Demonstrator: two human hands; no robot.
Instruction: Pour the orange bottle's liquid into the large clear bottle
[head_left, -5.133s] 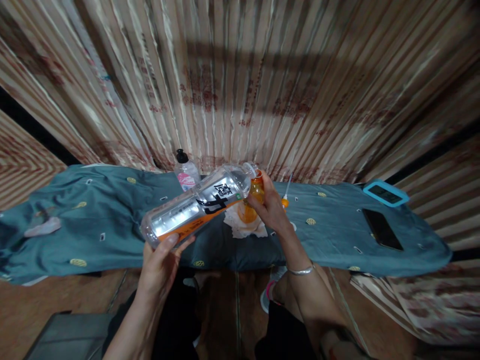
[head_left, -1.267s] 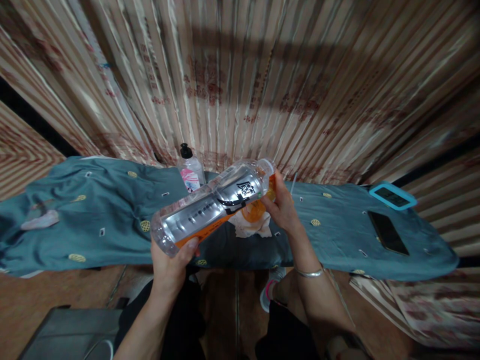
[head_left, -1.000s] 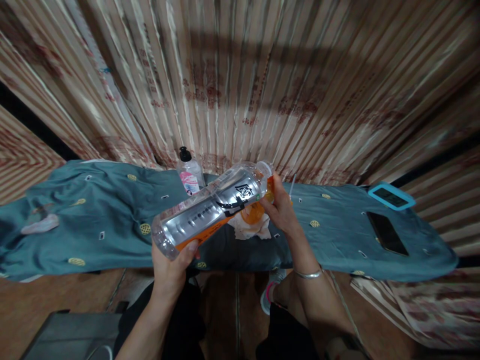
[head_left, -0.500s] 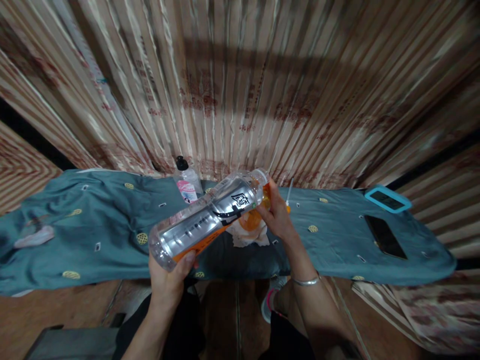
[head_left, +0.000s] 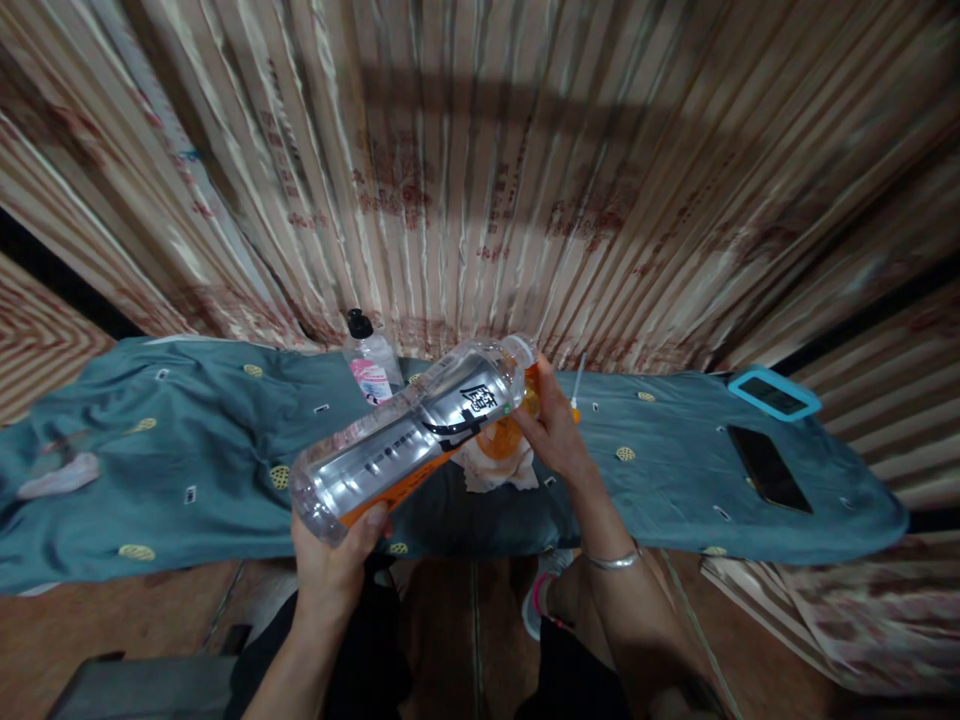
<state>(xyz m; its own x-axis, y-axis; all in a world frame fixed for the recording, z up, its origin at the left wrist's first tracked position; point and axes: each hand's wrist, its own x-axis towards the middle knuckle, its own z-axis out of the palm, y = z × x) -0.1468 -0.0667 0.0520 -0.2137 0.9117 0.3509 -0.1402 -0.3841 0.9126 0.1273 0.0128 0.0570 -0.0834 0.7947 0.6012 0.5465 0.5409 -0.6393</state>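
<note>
A large clear plastic bottle (head_left: 405, 435) with a silver and orange label is tilted across the middle, its neck at the upper right. My left hand (head_left: 337, 560) is wrapped round its base from below. My right hand (head_left: 551, 420) closes around the upper part of an orange see-through bottle (head_left: 501, 440), right beside the clear bottle's neck. The clear bottle partly hides that orange bottle, which is over a crumpled whitish cloth (head_left: 499, 475). Just beyond my right hand, a thin pale tube (head_left: 580, 378) rises from a small orange piece.
A clear bottle with a black cap and pink label (head_left: 371, 370) stands behind. On the right lie a blue-framed device (head_left: 774, 393) and a dark phone (head_left: 769, 468). A pale item (head_left: 60, 477) is at the far left of the green cloth-covered surface (head_left: 217, 440). Curtains (head_left: 465, 180) hang behind.
The clear bottle's base and my left hand have shifted slightly left. My right hand keeps its hold on the orange bottle. The whole view has moved a little.
</note>
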